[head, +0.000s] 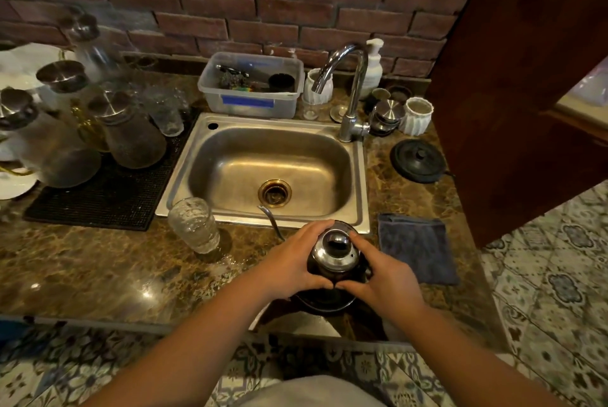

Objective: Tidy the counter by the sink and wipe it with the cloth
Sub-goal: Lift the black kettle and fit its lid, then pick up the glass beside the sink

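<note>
1. At the front edge of the counter, just below the sink, both hands are wrapped around a dark gooseneck kettle — the left hand cups its left side and the right hand its right, thumbs nearly meeting at the near side.
2. That two-handed hold looks meant to steady or lift the kettle out of the way so the stone can be wiped; its thin curved spout points toward the basin.
3. The cloth, grey, soft and folded roughly square, lies flat on the counter just right of the kettle, untouched.
4. A clear glass jar stands left of the kettle, near the sink's front rim.
5. The kettle's lid is polished metal with a round knob; its body is dark and glossy.
6. The counter is mottled brown stone with a shine — the sink is brushed steel, rectangular with rounded corners.
7. A black round lid rests flat to the sink's right.
</note>
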